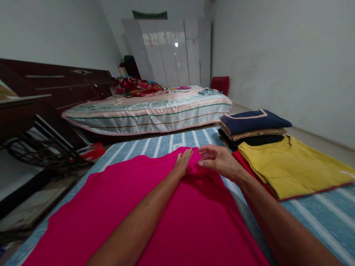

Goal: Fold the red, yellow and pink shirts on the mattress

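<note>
A bright pink garment point(122, 207), plain and softly rumpled, lies spread over a blue-and-white striped sheet point(155, 146), its far end bunched into small folds. The left hand point(183, 159) presses flat there, fingers narrowly parted. The right hand point(217, 159) is at the bunched edge, fingers curved with a gap to the thumb; whether it grips cloth I cannot tell. A folded yellow shirt point(299, 166) lies to the right.

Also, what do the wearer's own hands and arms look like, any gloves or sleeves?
Left hand and right hand are both ungloved; no sleeve shows on either forearm, no watch or bracelet at either wrist.
</note>
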Motion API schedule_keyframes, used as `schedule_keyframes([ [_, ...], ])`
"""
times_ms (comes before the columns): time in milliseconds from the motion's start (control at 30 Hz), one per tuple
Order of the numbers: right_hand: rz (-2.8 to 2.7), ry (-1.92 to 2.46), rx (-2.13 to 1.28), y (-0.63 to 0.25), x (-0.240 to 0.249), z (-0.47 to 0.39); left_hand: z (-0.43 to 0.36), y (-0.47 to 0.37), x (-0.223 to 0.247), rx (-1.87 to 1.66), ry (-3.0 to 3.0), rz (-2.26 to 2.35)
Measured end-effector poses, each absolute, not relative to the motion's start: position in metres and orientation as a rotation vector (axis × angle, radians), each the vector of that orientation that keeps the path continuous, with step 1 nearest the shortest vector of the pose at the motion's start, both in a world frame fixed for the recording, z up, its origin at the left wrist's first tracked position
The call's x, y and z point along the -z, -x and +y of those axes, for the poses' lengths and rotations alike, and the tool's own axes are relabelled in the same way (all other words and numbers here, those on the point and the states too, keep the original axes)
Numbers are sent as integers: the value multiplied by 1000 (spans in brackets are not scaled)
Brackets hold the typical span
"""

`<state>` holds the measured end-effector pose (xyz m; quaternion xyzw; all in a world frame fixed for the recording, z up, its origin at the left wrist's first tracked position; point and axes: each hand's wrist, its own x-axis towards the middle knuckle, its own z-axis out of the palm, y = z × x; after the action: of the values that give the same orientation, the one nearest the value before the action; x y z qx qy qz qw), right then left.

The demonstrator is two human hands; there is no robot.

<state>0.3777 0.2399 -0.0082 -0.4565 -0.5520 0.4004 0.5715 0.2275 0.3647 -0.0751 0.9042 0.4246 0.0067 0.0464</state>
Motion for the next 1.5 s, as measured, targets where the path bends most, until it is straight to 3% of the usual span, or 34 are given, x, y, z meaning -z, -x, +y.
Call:
schedule_keyframes([
  [200,-1531,1579,-438,-404,34,249,365,-225,76,34,-2747,1298],
  [367,-1746,1534,-751,-405,43,246,359,-225,71,5,-2730,1292],
  [500,-1608,1542,-932,-400,45,245,354,-227,66,13,-2707,1301],
  [900,-1130,1552,-975,-406,30,237,347,-230,59,43,-2729,1320],
  [1133,-1395,1990,-457,-419,49,245,345,-237,56,33,-2742,1352],
  [1500,-1612,1800,-1158,-398,29,230,343,-236,54,44,-2744,1333],
])
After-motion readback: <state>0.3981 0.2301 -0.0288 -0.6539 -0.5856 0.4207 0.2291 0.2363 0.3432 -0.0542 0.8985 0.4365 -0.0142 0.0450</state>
